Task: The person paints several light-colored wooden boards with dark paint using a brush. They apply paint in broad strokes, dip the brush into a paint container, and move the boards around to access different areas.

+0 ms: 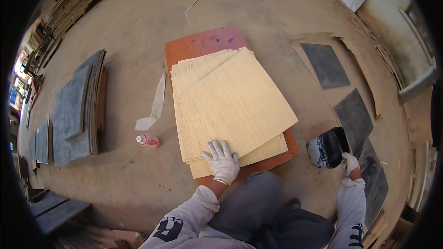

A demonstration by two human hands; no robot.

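My left hand (223, 162), in a white glove, lies flat with spread fingers on the near end of a stack of pale wood-grain sheets (230, 101). The top sheets are turned at an angle to those beneath. Under the stack is a reddish-brown board (198, 46), showing at its far and near ends. To the right, my gloved right hand (350, 163) is closed at the near right edge of a white container (316, 152) smeared with black paint. A dark handle seems to run from its fingers into the container; whatever is at its end cannot be made out.
A white bottle with a red label (148, 141) lies left of the stack, by a pale strip (157, 101). Dark panels (78, 106) are piled farther left. Several dark sheets (326, 65) lie along the right, and planks (76, 2) are heaped far left.
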